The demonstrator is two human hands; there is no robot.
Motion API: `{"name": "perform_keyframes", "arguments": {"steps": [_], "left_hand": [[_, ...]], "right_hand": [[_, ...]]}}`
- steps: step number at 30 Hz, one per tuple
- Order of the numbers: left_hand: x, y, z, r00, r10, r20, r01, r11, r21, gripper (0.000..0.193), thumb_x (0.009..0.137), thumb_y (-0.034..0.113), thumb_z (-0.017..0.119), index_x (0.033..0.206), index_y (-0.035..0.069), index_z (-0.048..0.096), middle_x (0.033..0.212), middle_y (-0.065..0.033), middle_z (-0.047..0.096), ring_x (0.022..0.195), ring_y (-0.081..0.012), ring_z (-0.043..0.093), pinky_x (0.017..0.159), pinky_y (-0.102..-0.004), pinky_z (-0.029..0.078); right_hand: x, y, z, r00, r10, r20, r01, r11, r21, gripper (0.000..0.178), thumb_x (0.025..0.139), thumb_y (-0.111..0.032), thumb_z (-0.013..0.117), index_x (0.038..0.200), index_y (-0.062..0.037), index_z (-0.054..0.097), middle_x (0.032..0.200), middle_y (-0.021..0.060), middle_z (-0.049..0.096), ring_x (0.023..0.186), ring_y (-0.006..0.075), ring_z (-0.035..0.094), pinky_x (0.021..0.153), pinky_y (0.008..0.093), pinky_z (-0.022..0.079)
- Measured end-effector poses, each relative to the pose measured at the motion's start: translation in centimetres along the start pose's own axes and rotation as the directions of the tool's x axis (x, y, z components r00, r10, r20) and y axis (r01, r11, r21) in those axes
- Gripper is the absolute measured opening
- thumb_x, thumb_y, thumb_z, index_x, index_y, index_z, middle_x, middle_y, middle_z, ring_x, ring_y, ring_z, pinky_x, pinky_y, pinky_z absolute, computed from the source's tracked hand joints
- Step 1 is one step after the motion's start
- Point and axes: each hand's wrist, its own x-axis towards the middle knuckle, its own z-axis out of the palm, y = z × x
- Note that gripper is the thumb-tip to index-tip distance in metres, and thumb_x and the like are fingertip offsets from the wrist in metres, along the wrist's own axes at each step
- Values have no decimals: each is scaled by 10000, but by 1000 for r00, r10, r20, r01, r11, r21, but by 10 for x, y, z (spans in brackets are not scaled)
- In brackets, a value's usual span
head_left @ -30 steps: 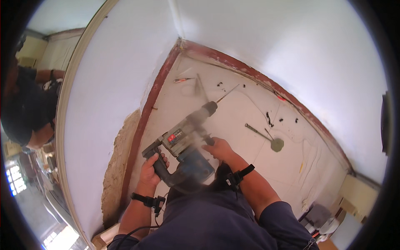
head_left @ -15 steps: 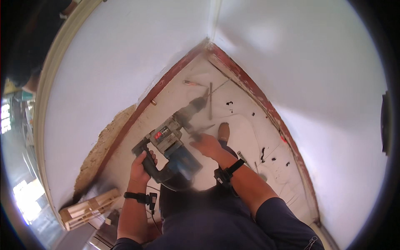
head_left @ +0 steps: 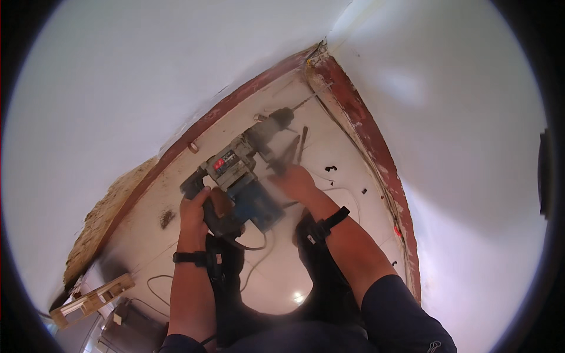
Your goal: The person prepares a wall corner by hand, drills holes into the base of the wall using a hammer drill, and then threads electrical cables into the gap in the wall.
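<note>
A dusty rotary hammer drill (head_left: 232,163) with a grey body and blue motor housing spans the space between my hands. My left hand (head_left: 194,213) is wrapped round its black rear handle. My right hand (head_left: 296,185) is closed at the side handle near the front; the fingers' far side is hidden. From the dark chuck (head_left: 282,117) a long spiral drill bit (head_left: 305,101) points up and right, toward the corner. Its tip overlaps the right wall's foot in view; I cannot tell whether they touch. Beyond my right hand a metal bar (head_left: 302,145) lies on the floor.
Red-brown baseboard (head_left: 356,109) runs along both white walls, with broken plaster (head_left: 106,215) at left. A thin cable (head_left: 376,170) follows the right wall. Small black pieces (head_left: 331,169) lie on the pale floor. The tool's cord (head_left: 256,249) hangs down. A wooden pallet (head_left: 94,300) stands lower left.
The view has shifted, and my feet now stand apart with floor showing between them. The drill has moved up and left in the picture, its bit nearer the right wall's foot. Both hands keep their grip.
</note>
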Motion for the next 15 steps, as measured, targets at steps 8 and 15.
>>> {"name": "perform_keyframes", "arguments": {"steps": [8,15], "left_hand": [[92,-39,30,962,166,-217,-95,948,303,266,793,157,766,944,40,581,751,-71,596,590,-202,598,509,-375,478],[135,-56,46,955,192,-228,-151,972,182,355,730,151,804,955,4,572,734,-96,617,535,-196,598,474,-343,486]], "right_hand": [[97,35,14,995,-76,-68,77,997,22,549,829,-477,631,1025,36,628,983,257,658,942,419,631,822,479,498],[150,44,11,991,-106,-80,101,993,-60,527,812,-451,648,1060,13,624,1030,233,655,973,399,631,837,471,496]]}}
